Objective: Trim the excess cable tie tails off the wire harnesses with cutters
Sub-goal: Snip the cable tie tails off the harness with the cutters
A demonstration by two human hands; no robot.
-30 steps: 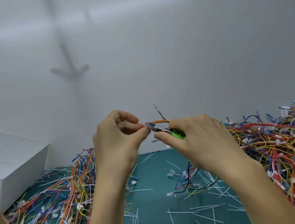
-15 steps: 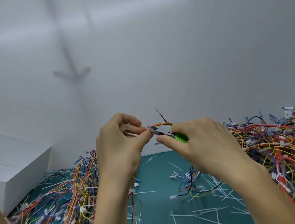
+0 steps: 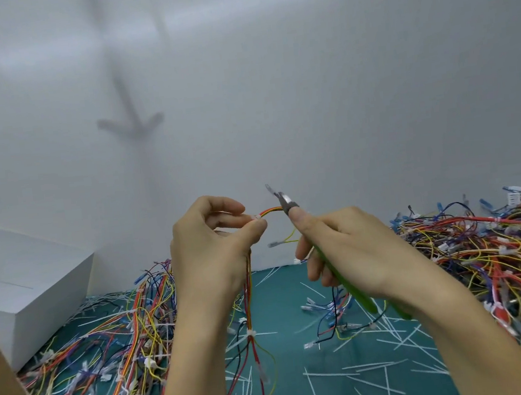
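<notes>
**Step in hand:** one harness raised for trimming, cutters brought up to it; the cut at this spot is judged not yet made

- **Left hand** (image 3: 213, 251): grip clamped on the harness, thumb and forefinger pinching it at a white tie (image 3: 256, 218), held above the desk
- **Harness** (image 3: 270, 210): arcs from the pinch rightward to the cutters; the rest hangs below the left hand, with a second tie (image 3: 251, 333) lower down and loose ends trailing to the desk
- **Right hand** (image 3: 350, 252): grip wrapped round the cutters' green handles, forefinger laid along them toward the head
- **Cutters** (image 3: 287, 202): head up at the far end of the arc, near the pinched tie but apart from it; cannot tell how the jaws stand, since the head is small and blurred
- **Tail at the pinched tie:** too small to make out
- **Desk** (image 3: 277, 296): green mat, strewn with cut tails (image 3: 334, 374)
- **Left heap** (image 3: 107, 344) and **right heap** (image 3: 502, 251): tangled harnesses, the right one bigger
- **Box** (image 3: 19, 289): white, far left

**Next move, as judged:** bring the head back along the arc to the tie, set the blades flush against its lock on the tail alone with the wires kept out, then squeeze; the pinch must hold the tie steady and the fingertips stay out of the bite
</notes>
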